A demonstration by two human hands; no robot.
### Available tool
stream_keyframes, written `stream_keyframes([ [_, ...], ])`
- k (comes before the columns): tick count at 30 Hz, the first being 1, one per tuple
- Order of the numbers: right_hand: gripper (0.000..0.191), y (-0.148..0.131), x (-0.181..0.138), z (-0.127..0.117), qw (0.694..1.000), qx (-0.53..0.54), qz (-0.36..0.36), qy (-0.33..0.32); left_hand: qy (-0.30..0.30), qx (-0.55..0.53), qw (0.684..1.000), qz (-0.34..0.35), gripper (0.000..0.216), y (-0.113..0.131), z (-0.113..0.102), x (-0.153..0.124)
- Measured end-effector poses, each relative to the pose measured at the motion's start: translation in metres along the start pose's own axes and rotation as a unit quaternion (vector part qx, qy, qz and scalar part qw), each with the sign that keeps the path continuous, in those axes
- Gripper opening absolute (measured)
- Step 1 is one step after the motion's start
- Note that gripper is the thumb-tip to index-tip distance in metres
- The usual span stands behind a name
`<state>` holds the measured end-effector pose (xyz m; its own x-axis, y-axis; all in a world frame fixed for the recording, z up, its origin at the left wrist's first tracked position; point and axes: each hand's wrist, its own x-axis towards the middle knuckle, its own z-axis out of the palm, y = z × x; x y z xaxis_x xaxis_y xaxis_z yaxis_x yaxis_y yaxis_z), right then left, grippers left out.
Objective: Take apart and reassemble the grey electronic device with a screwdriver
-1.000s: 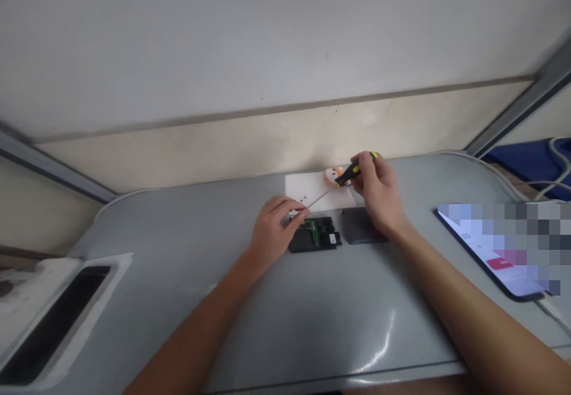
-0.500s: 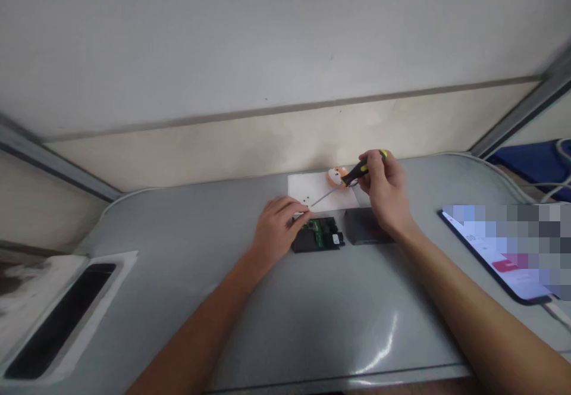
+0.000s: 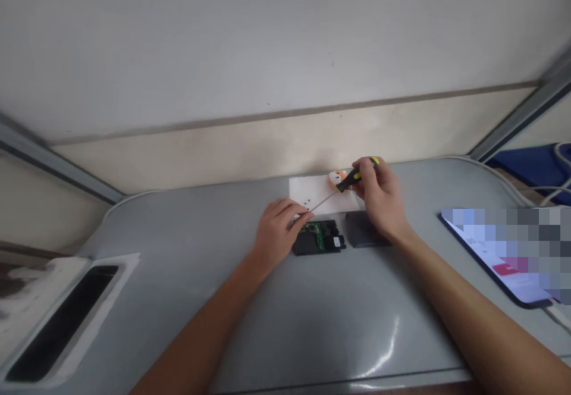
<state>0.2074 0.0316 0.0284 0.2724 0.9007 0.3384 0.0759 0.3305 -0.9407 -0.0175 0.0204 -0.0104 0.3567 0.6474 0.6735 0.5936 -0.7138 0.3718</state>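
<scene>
My right hand (image 3: 381,196) grips a screwdriver (image 3: 357,176) by its black and yellow handle. The shaft slants down and left, and its tip meets the fingertips of my left hand (image 3: 280,225). Those fingers are pinched together; whatever is between them is too small to make out. Under and beside the left hand lies an opened black device with a green circuit board (image 3: 319,237), partly covered by the fingers. A few tiny dark screws (image 3: 307,203) rest on a white sheet of paper (image 3: 298,187) just behind it.
A dark box-shaped cover (image 3: 363,233) sits right of the device, partly under my right wrist. An orange and white figurine (image 3: 335,179) stands on the paper. A lit phone (image 3: 495,258) with a cable lies right; a black slab-like object (image 3: 65,323) lies left on the grey table (image 3: 178,234).
My right hand and the screwdriver have shifted slightly left and down, with the tip closer in at the left fingertips. The left hand has barely moved.
</scene>
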Motion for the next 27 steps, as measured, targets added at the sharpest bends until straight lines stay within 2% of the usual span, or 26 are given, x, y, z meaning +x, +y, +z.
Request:
stream_keyframes([
  [6, 0.033, 0.004, -0.001, 0.000, 0.999, 0.012, -0.024, -0.030, -0.013, 0.014, 1.000, -0.001, 0.017, 0.001, -0.001, 0.000],
  [12, 0.031, 0.009, -0.005, 0.001, 0.996, -0.050, -0.051, -0.060, 0.032, -0.016, 0.987, -0.159, 0.033, 0.001, -0.004, 0.001],
  [18, 0.034, 0.011, -0.010, 0.005, 0.990, -0.085, -0.048, -0.100, -0.047, 0.018, 0.971, -0.235, 0.035, 0.005, -0.004, 0.000],
  [22, 0.035, 0.012, -0.013, 0.007, 0.988, -0.087, -0.047, -0.115, -0.088, 0.036, 0.966, -0.241, 0.035, 0.008, -0.002, -0.001],
  [27, 0.034, 0.013, -0.014, 0.007, 0.985, -0.111, -0.052, -0.119, -0.106, 0.042, 0.962, -0.247, 0.038, 0.007, -0.001, -0.001],
])
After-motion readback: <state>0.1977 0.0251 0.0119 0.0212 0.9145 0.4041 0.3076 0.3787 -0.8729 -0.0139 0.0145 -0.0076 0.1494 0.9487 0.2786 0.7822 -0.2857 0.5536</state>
